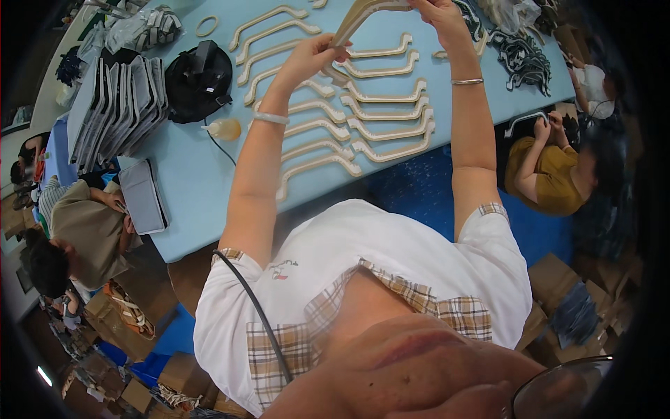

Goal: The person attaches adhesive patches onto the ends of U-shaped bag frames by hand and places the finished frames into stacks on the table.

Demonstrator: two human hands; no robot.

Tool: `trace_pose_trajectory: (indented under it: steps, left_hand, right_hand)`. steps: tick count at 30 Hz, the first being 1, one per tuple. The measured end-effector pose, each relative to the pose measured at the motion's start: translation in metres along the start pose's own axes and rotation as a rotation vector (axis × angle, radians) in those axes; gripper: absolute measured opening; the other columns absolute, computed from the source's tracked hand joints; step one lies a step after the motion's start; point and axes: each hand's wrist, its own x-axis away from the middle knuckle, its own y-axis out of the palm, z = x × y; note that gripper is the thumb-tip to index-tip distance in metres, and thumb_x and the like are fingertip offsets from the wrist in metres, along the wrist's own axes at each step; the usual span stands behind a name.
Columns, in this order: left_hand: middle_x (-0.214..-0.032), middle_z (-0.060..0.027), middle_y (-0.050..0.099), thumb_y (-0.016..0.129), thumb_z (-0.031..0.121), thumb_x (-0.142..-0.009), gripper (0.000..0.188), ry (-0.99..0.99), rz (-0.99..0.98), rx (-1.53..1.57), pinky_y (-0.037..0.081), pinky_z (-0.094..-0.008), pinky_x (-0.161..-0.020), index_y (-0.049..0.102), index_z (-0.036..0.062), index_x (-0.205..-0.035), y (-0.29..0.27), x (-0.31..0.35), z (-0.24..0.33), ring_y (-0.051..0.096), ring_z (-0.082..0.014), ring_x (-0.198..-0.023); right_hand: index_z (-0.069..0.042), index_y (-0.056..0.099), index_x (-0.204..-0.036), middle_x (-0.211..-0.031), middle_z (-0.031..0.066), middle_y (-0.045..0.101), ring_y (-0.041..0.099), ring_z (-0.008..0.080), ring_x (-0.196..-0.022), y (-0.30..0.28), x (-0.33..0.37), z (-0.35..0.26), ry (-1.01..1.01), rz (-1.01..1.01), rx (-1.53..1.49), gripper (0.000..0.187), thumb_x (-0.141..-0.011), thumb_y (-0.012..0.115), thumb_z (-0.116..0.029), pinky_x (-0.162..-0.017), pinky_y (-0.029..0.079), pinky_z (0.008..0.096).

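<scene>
My left hand [307,64] is closed on the left end of a beige, bent handle strip [363,14], possibly several stacked together. The strip slants up to my right hand [440,19], whose fingers are closed around its other end at the top edge of the picture. Below my hands, similar flat handle strips lie in two columns on the light blue table. One strip [314,128] is in the left column, and another strip [391,112] in the right column. All have angled ends and a pale inner line.
To the left stand a yellowish squeeze bottle [225,128], a round black object [199,82] and a row of grey panels [118,105]. Dark strips [522,61] are heaped at the right. Co-workers sit at the table's left [91,223] and right [548,167] sides.
</scene>
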Motion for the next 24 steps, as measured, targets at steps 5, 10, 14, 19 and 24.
trace_pose_trajectory:
  steps: [5, 10, 14, 19, 24]
  left_hand:
    - [-0.088, -0.0058, 0.067, 0.057, 0.015, -0.089, 0.025, 0.050, 0.180, -0.174, 0.046, -0.0281, -0.074, 0.066, 0.0152, -0.113, 0.007, -0.040, -0.017, 0.062, -0.0172, -0.084]
    - [-0.082, -0.0097, 0.060, 0.061, 0.016, -0.086, 0.027, 0.446, 0.347, -0.631, 0.046, -0.0383, -0.070, 0.066, 0.0186, -0.113, 0.014, -0.084, -0.043, 0.056, -0.0297, -0.079]
    - [-0.084, -0.0075, 0.058, 0.064, 0.020, -0.085, 0.028, 0.564, 0.358, -0.772, 0.046, -0.0388, -0.070, 0.065, 0.0177, -0.113, 0.017, -0.125, -0.072, 0.055, -0.0283, -0.080]
    - [-0.094, -0.0061, 0.058, 0.060, 0.025, -0.088, 0.036, 0.514, 0.246, -1.112, 0.045, -0.0387, -0.077, 0.058, 0.0161, -0.123, 0.031, -0.167, -0.110, 0.054, -0.0248, -0.090]
    - [-0.095, -0.0050, 0.058, 0.058, 0.024, -0.088, 0.038, 0.463, 0.207, -1.219, 0.045, -0.0386, -0.077, 0.056, 0.0148, -0.125, 0.031, -0.189, -0.159, 0.054, -0.0244, -0.090]
  right_hand:
    - [-0.006, 0.066, -0.097, -0.085, 0.0029, 0.065, 0.059, 0.0103, -0.078, -0.039, -0.029, 0.047, 0.112, -0.035, 0.015, 0.022, -0.088, 0.061, -0.027, -0.069, 0.045, 0.0240]
    - [-0.012, 0.065, -0.095, -0.083, -0.0038, 0.063, 0.057, 0.0043, -0.078, -0.070, -0.065, 0.113, 0.243, -0.157, -0.097, 0.012, -0.087, 0.067, -0.021, -0.068, 0.044, 0.0181]
    - [-0.015, 0.062, -0.100, -0.088, -0.0048, 0.066, 0.059, 0.0038, -0.083, -0.090, -0.107, 0.187, 0.205, -0.197, 0.016, 0.016, -0.086, 0.068, -0.022, -0.070, 0.043, 0.0175]
    - [-0.014, 0.059, -0.098, -0.090, -0.0020, 0.067, 0.060, 0.0042, -0.082, -0.096, -0.143, 0.255, 0.229, -0.085, 0.116, 0.021, -0.083, 0.071, -0.022, -0.067, 0.042, 0.0184]
    - [-0.006, 0.062, -0.091, -0.082, 0.0054, 0.068, 0.065, 0.0126, -0.074, -0.071, -0.164, 0.297, 0.213, 0.028, 0.191, 0.023, -0.075, 0.076, -0.017, -0.063, 0.048, 0.0257]
